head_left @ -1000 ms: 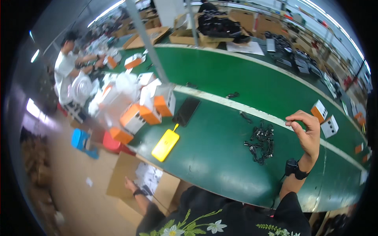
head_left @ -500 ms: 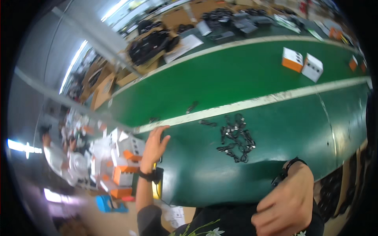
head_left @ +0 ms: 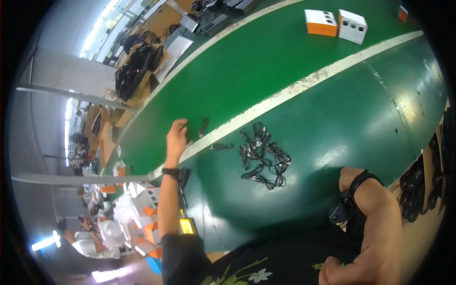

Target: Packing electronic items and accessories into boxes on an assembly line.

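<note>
Fingers of the left hand [head_left: 176,138] were curled near a black cable [head_left: 203,127] on the green table [head_left: 237,80], couldn't tell if they held anything; same for the right hand [head_left: 373,256]. Cable looked light and bendy, probably best grabbed mid-bundle.

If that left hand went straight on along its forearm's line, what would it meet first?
The left hand would likely cross bare green belt and meet its pale far rim first, though the hand's height is unclear.
</note>
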